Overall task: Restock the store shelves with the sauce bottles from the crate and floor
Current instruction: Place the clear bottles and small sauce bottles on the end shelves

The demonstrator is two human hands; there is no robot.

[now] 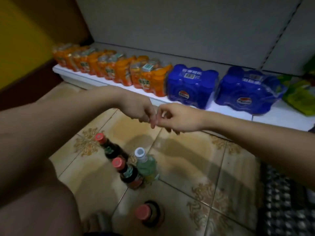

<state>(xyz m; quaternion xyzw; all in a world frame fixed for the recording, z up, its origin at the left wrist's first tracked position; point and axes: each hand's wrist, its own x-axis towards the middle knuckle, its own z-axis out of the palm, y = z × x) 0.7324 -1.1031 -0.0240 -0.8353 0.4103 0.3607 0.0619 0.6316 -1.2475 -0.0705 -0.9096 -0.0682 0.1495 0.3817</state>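
Several sauce bottles stand on the tiled floor below my hands: a dark bottle with a red cap (106, 145), a second dark red-capped bottle (127, 172), a pale green bottle with a white cap (144, 163) beside it, and a third red-capped bottle (146, 213) nearest me. My left hand (138, 109) and my right hand (173, 119) meet in the air above the floor, fingertips touching, fingers curled. I see nothing held in either hand. The low white shelf (281, 117) lies just beyond them.
The shelf carries several orange drink packs (119, 72) at left, two blue shrink-wrapped can packs (192, 86) (247, 92) and green packets (296, 97) at right. A dark lattice crate (283, 201) sits at lower right. A yellow wall is at left.
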